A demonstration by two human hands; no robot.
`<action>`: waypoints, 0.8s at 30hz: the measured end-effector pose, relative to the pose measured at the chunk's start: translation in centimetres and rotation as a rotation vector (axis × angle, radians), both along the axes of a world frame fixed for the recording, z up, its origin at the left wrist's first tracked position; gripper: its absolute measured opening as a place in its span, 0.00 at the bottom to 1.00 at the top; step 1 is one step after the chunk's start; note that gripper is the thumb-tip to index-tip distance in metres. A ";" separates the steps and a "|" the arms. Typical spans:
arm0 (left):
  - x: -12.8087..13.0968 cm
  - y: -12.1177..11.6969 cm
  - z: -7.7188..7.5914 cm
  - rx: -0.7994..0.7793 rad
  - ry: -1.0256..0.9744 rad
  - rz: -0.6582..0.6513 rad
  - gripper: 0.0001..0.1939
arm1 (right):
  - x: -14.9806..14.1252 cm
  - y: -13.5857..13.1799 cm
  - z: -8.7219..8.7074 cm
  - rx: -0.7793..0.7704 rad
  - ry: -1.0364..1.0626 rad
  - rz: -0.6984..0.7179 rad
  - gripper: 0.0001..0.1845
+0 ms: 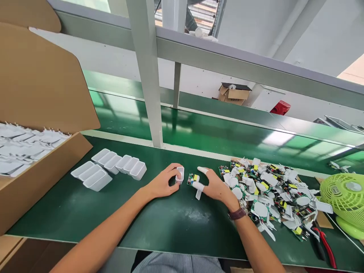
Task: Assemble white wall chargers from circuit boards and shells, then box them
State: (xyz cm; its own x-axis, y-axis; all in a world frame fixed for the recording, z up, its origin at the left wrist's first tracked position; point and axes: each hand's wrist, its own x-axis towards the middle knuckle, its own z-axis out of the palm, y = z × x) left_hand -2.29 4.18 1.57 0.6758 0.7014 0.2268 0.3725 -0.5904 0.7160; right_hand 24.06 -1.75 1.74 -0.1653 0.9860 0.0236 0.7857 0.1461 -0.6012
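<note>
My left hand (166, 181) grips a small white open-topped plastic case (180, 173) between thumb and fingers, just above or on the green bench. Right of it is a small circuit board (191, 179) with a yellow component, and a white strip (198, 194) shows below it. My right hand (214, 185), with white covers on two fingertips, is beside this board. Its covered fingers are spread apart, the lower one at the board's edge; whether it touches the board I cannot tell. More white cases (98, 178) stand in short rows left of my left hand.
A heap of circuit boards with white pieces (260, 189) lies to the right. Beyond it are a lime-green fan (344, 201) and red-handled pliers (327, 246). An open cardboard box (54, 163) of white parts stands left. A metal post (148, 83) rises behind the bench.
</note>
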 end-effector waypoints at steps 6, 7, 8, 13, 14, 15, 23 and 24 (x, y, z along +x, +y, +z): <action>-0.3 -0.2 -0.3 -0.093 0.004 0.071 0.38 | -1.2 -1.5 -1.3 0.114 0.020 0.046 0.32; -0.3 -0.1 -0.5 -0.097 0.014 0.075 0.41 | -1.2 -1.6 -1.1 0.132 0.076 0.030 0.30; -0.2 -0.1 -0.7 -0.101 0.023 0.081 0.42 | -1.3 -1.6 -0.8 0.147 0.141 0.018 0.29; 0.1 -0.3 -1.8 -0.115 0.005 0.103 0.41 | -1.3 -1.8 1.9 0.240 0.353 0.107 0.27; 0.2 -0.4 -1.9 -0.097 -0.010 0.096 0.41 | -1.5 -1.8 2.2 0.267 0.353 0.135 0.28; 0.4 -0.4 -2.0 -0.072 -0.027 0.087 0.41 | -1.6 -1.9 2.4 0.299 0.338 0.151 0.30; 0.9 -0.4 -2.0 0.038 -0.086 0.023 0.45 | -2.9 -2.5 1.3 0.412 0.145 0.139 0.34; 0.9 -0.3 -1.9 0.034 -0.084 0.022 0.46 | -3.0 -2.5 1.2 0.425 0.130 0.123 0.35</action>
State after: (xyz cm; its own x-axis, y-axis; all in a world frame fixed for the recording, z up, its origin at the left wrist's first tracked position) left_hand -1.36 3.87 -0.36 0.6378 0.7069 0.3058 0.3257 -0.6073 0.7247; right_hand 21.06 -4.25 2.93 -0.2498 0.8576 0.4495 0.6693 0.4884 -0.5600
